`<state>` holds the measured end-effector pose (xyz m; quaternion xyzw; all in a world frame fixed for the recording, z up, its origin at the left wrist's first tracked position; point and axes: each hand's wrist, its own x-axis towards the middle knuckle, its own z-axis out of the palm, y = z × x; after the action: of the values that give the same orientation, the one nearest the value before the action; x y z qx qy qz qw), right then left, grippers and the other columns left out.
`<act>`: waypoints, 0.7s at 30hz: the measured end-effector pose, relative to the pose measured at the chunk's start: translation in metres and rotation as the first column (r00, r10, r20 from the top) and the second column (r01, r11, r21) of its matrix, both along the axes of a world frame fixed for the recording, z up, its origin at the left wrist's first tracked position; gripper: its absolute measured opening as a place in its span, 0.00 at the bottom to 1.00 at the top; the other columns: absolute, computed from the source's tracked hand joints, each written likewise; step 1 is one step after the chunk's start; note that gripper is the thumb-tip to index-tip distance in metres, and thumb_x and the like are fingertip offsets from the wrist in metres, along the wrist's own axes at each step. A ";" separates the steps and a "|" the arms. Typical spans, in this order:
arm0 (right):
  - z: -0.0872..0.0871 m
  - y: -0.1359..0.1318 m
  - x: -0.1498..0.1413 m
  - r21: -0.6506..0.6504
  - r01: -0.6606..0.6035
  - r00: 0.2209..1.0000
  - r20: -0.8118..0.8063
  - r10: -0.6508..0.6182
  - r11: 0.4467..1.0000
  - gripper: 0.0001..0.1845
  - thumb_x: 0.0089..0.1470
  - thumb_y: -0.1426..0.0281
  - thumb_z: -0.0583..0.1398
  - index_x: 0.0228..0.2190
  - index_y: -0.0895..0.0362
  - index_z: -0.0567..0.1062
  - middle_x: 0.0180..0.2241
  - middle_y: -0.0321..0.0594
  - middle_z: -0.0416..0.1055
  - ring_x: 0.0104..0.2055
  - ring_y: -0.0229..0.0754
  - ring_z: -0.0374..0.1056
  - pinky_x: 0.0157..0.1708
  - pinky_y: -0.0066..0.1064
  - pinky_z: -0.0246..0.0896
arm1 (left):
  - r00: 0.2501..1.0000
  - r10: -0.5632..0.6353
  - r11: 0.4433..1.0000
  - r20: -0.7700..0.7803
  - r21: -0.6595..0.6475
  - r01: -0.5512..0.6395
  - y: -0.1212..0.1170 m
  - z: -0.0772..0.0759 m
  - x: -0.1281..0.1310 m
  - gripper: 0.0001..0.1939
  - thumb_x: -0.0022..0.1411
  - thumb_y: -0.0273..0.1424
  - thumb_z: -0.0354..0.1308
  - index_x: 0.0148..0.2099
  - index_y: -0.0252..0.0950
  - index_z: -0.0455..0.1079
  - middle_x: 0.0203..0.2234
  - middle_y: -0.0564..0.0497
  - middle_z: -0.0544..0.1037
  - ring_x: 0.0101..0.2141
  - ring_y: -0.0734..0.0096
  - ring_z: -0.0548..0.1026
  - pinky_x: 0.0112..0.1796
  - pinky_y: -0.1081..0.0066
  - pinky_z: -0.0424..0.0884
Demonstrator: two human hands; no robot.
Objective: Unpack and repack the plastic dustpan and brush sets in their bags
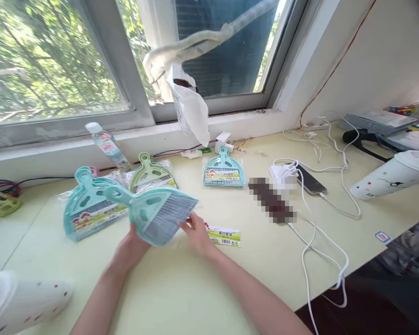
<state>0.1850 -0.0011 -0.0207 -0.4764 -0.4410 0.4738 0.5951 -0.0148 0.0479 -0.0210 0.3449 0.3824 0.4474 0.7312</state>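
Observation:
A small mint-green dustpan with a grey-bristled brush point(160, 216) nested in it is held tilted above the table, handle toward the upper left. My left hand point(131, 249) is closed on its lower edge, with the fingers partly hidden behind the pan. At the bristle end, my right hand point(197, 232) pinches the edge near the brush tips. A printed paper label point(226, 236) lies flat beside my right wrist. Behind the held set are bagged mint-green dustpan sets point(85, 204) and a green bagged set point(152, 174); another mint-green bagged set point(224, 172) lies farther right.
A clear bottle point(110, 146) leans by the window sill. White cables point(314, 242) trail across the right side, near a phone point(309, 179) and a blurred dark item point(272, 200). White spotted cups stand at right point(394, 174) and lie at left point(28, 300). A white bag point(190, 109) hangs at the window.

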 end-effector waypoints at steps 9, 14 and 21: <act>0.005 -0.011 0.005 -0.131 -0.122 0.988 -0.111 0.107 0.984 0.23 0.44 0.54 0.63 0.36 0.50 0.59 0.27 0.32 0.74 0.27 0.44 0.74 0.29 0.37 0.70 | 0.968 0.252 0.964 -0.005 0.089 -0.250 0.013 0.000 -0.007 0.25 0.65 0.47 0.44 0.52 0.36 0.68 0.49 0.40 0.75 0.52 0.55 0.72 0.50 0.51 0.70; 0.011 -0.018 0.018 -0.122 -0.114 0.992 -0.067 0.107 0.986 0.27 0.40 0.53 0.64 0.36 0.51 0.58 0.24 0.31 0.73 0.26 0.43 0.73 0.30 0.36 0.70 | 0.975 0.224 0.958 -0.003 0.186 -0.219 0.011 0.003 -0.015 0.30 0.64 0.53 0.41 0.58 0.39 0.63 0.53 0.40 0.72 0.50 0.60 0.73 0.46 0.57 0.72; 0.009 -0.020 0.036 -0.058 -0.194 0.981 -0.014 0.193 0.979 0.29 0.40 0.54 0.66 0.39 0.53 0.61 0.26 0.32 0.74 0.24 0.37 0.70 0.29 0.31 0.67 | 0.974 0.158 0.961 -0.163 0.252 -0.114 0.006 -0.009 -0.010 0.25 0.59 0.49 0.54 0.46 0.32 0.69 0.38 0.40 0.79 0.24 0.71 0.75 0.28 0.68 0.73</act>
<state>0.2212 -0.0212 -0.0120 -0.4466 -0.4684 0.5444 0.5336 -0.0253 0.0541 -0.0298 0.4435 0.4132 0.5064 0.6133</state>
